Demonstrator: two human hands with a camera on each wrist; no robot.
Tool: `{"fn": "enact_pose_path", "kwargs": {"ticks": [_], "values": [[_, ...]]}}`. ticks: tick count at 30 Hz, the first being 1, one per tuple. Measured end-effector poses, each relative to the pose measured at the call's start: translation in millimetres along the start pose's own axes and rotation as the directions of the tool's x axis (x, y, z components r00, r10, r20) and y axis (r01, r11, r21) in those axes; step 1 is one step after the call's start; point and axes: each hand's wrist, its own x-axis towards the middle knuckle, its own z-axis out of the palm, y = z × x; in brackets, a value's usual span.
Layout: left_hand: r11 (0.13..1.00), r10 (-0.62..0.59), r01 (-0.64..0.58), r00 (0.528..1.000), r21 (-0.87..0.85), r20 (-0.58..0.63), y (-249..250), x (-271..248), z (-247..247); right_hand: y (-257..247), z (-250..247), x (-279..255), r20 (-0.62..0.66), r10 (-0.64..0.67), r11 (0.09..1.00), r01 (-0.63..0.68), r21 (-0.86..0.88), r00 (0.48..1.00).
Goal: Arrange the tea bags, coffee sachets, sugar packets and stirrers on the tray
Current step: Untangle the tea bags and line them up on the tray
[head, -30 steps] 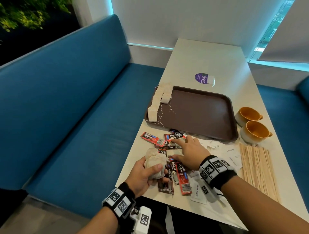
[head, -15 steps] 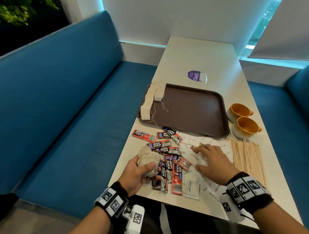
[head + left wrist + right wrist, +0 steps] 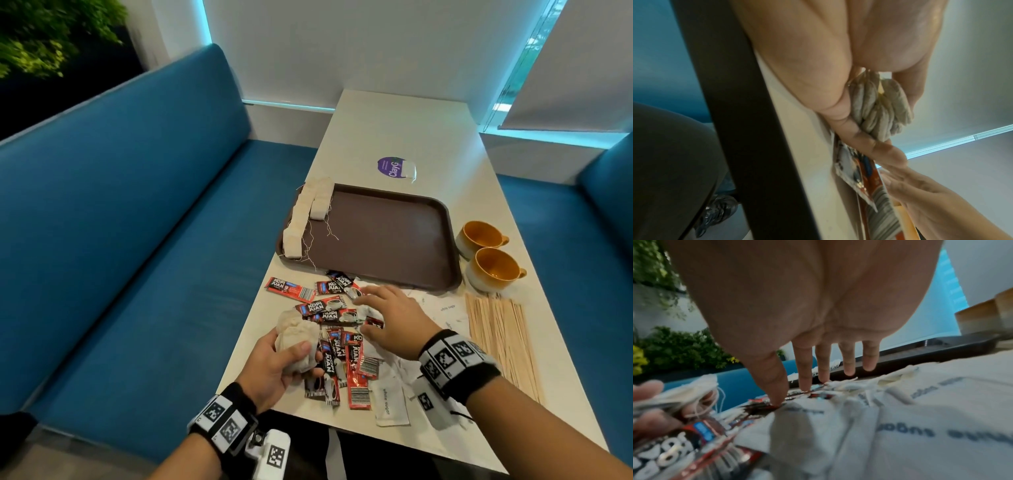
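Note:
A brown tray [image 3: 383, 236] lies mid-table with a row of tea bags [image 3: 301, 219] along its left rim. My left hand [image 3: 274, 359] grips a bunch of tea bags [image 3: 296, 339] [image 3: 877, 107] at the table's near left edge. Red and black coffee sachets [image 3: 329, 308] lie scattered in front of the tray. My right hand [image 3: 387, 318] rests flat on the pile, fingers [image 3: 826, 363] spread and straight, touching sachets and white sugar packets [image 3: 390, 401] [image 3: 900, 426]. Wooden stirrers [image 3: 500, 339] lie in a bundle at the right.
Two orange cups [image 3: 489, 253] stand right of the tray. A purple round sticker [image 3: 394, 167] lies beyond it. Blue benches [image 3: 120, 257] flank the white table [image 3: 404, 130], whose near edge runs just below my hands.
My right hand moved right onto the sugar packets, then back left onto the sachet pile. My left hand keeps its hold on the tea bags. The camera view shifted slightly.

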Motion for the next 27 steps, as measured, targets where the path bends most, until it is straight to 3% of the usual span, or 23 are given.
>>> {"fn": "enact_pose_path", "kwargs": {"ticks": [4, 10, 14, 20, 27], "values": [[1.0, -0.015, 0.015, 1.0, 0.014, -0.018, 0, 0, -1, 12, -3, 0, 0.065, 0.085, 0.996, -0.083, -0.035, 0.994], [1.0, -0.021, 0.021, 1.0, 0.02, -0.004, 1, -1, -2, 29, -8, -5, 0.016, 0.164, 0.985, -0.163, -0.049, 0.986], [1.0, -0.015, 0.015, 1.0, 0.017, -0.011, 0, -2, -2, 13, -8, 7, -0.038, 0.088, 0.996, -0.088, -0.004, 0.995], [0.999, 0.0, 0.0, 1.0, -0.039, -0.01, 6, -3, 4, -15, 1, 33, 0.024, -0.045, 0.997, 0.043, 0.059, 0.999], [0.996, 0.003, -0.003, 1.0, -0.09, 0.004, 7, -6, 6, -6, 17, 26, 0.061, -0.073, 0.997, 0.075, -0.033, 0.996]]}}
